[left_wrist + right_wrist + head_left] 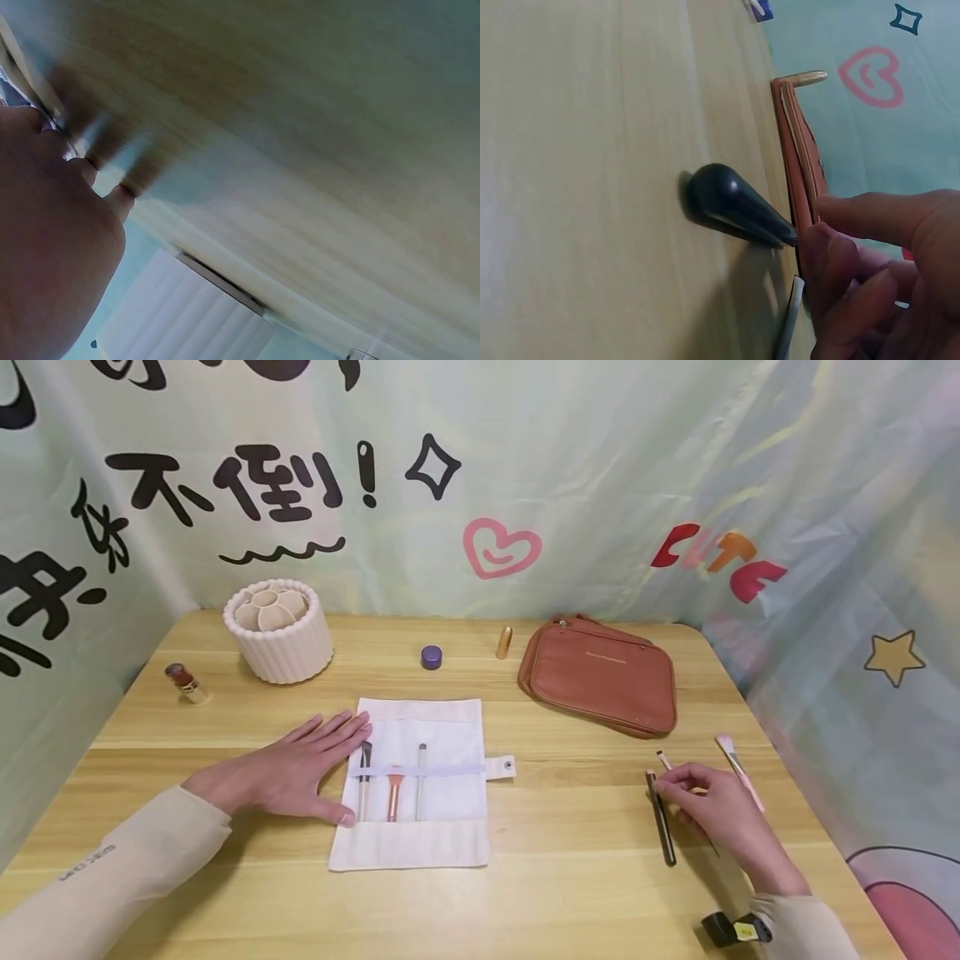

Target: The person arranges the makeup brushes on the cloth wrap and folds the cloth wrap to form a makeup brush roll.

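My left hand (296, 772) lies flat, fingers spread, on the left edge of a white cloth brush roll (453, 793). Three makeup brushes stand in its pockets: a black-headed one (365, 785), a copper one (393, 793) and a slim pale one (421, 785). At the right, my right hand (708, 797) has its thumb and index finger at the far end of a dark pen-shaped stick (661, 822). The stick's rounded end points toward the right wrist camera. Partly under the hand is a thin brush (663, 760); a pink brush (738, 770) lies beyond it.
Behind stand a white ribbed holder (281, 643), a lipstick (186, 683), a purple lid (431, 657) and a gold tube (504, 643). A brown zipped case (603, 672) lies at the back right. Printed cloth (585, 460) hangs around the wooden table (555, 893).
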Demonstrator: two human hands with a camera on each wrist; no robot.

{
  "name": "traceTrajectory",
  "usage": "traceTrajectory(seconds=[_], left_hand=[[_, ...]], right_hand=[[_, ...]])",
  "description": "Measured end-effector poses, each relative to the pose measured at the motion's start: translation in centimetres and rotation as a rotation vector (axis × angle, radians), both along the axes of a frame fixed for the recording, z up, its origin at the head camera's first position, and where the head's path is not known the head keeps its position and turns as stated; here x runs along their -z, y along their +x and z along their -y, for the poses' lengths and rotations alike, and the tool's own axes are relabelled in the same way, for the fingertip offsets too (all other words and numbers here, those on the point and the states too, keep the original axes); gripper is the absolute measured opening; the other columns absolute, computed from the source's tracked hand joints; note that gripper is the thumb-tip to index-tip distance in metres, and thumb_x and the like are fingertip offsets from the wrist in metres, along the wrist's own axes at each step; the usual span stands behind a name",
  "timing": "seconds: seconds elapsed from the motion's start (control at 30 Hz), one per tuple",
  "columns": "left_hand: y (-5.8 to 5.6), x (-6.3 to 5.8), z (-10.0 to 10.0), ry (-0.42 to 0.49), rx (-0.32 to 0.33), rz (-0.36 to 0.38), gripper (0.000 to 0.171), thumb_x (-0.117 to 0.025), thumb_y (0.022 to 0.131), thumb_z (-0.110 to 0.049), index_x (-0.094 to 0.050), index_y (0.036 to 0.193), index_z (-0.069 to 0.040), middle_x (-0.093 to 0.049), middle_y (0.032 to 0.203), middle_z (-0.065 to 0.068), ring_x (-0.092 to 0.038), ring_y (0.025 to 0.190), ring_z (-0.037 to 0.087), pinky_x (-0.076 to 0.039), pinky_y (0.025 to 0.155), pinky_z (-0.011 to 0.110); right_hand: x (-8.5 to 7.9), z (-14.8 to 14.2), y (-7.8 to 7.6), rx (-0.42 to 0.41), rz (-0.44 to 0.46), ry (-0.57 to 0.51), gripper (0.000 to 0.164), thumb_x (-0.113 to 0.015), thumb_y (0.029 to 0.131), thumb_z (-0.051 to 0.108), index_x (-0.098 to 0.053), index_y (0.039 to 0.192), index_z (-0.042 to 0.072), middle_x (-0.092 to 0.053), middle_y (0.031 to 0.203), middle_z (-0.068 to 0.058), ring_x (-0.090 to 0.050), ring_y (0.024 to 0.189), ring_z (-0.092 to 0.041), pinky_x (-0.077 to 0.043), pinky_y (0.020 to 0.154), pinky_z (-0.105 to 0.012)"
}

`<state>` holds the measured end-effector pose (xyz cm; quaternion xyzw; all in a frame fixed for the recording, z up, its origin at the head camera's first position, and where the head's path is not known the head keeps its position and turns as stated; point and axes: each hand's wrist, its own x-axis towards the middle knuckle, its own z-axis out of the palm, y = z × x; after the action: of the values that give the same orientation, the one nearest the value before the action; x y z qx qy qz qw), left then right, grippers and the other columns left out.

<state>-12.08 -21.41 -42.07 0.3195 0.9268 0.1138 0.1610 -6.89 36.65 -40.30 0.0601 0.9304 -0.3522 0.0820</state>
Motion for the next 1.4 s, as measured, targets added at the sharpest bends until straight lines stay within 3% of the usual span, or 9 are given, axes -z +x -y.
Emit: traceTrajectory(seconds=[0.3, 0.47, 0.77, 0.9, 1.13, 1.27, 1.4], left_hand=[[0.0, 0.0, 0.1, 0.008, -0.002, 0.000, 0.124, -0.067, 0.089, -0.083, -0.020, 0.175, -0.007, -0.010, 0.185, 0.013, -0.009, 0.170, 0.043, -0.009, 0.134, 0.069], [0.0, 0.0, 0.1, 0.007, -0.002, -0.002, 0.123, -0.067, 0.089, -0.083, -0.020, 0.175, -0.007, -0.010, 0.185, 0.013, -0.009, 0.170, 0.043, -0.009, 0.134, 0.069], [0.1, 0.1, 0.1, 0.013, -0.001, 0.001, 0.123, -0.067, 0.089, -0.082, -0.020, 0.175, -0.007, -0.010, 0.185, 0.014, -0.009, 0.170, 0.044, -0.009, 0.134, 0.069], [0.1, 0.2, 0.1, 0.010, 0.003, -0.008, 0.123, -0.067, 0.089, -0.082, -0.020, 0.175, -0.007, -0.010, 0.185, 0.013, -0.009, 0.170, 0.044, -0.009, 0.134, 0.069], [0.0, 0.2, 0.1, 0.012, 0.005, -0.002, 0.123, -0.067, 0.089, -0.082, -0.020, 0.175, -0.006, -0.009, 0.185, 0.014, -0.008, 0.170, 0.044, -0.009, 0.134, 0.070], [0.0, 0.3, 0.1, 0.010, 0.004, 0.000, 0.123, -0.067, 0.089, -0.082, -0.019, 0.175, -0.007, -0.009, 0.185, 0.013, -0.008, 0.170, 0.043, -0.008, 0.134, 0.069], [0.0, 0.3, 0.1, 0.011, 0.001, 0.000, 0.124, -0.067, 0.089, -0.082, -0.019, 0.175, -0.007, -0.009, 0.185, 0.013, -0.008, 0.170, 0.043, -0.008, 0.134, 0.069]], right_hand=[[0.4, 0.7, -0.3, -0.059, -0.018, 0.093, 0.029, -0.079, 0.102, 0.033, -0.076, 0.109, 0.005, -0.070, 0.087, -0.002, -0.056, 0.062, -0.010, -0.048, 0.053, -0.027], [0.3, 1.7, -0.5, -0.109, -0.003, 0.158, 0.035, -0.080, 0.101, 0.039, -0.073, 0.109, 0.006, -0.071, 0.090, -0.001, -0.057, 0.074, -0.014, -0.047, 0.060, -0.027], [0.3, 3.5, -1.1, -0.196, -0.028, 0.208, 0.019, -0.073, 0.101, 0.028, -0.069, 0.099, 0.009, -0.069, 0.088, 0.001, -0.056, 0.077, -0.015, -0.045, 0.067, -0.028], [-0.3, 4.4, -1.7, -0.191, -0.068, 0.104, 0.015, -0.069, 0.104, 0.023, -0.070, 0.102, 0.008, -0.069, 0.090, -0.001, -0.057, 0.078, -0.014, -0.046, 0.067, -0.025], [-2.0, 7.4, -3.6, -0.287, -0.056, -0.271, 0.025, -0.066, 0.111, 0.021, -0.066, 0.124, -0.001, -0.074, 0.098, -0.017, -0.056, 0.065, -0.018, -0.047, 0.052, -0.028], [-2.4, 10.2, -5.0, -0.361, -0.067, -0.338, 0.031, -0.066, 0.111, 0.019, -0.065, 0.133, -0.002, -0.074, 0.107, -0.019, -0.062, 0.076, -0.028, -0.050, 0.052, -0.029], [-2.6, 13.3, -6.4, -0.385, -0.065, -0.387, 0.031, -0.068, 0.110, 0.023, -0.068, 0.133, 0.001, -0.076, 0.112, -0.015, -0.066, 0.093, -0.033, -0.057, 0.057, -0.031]])
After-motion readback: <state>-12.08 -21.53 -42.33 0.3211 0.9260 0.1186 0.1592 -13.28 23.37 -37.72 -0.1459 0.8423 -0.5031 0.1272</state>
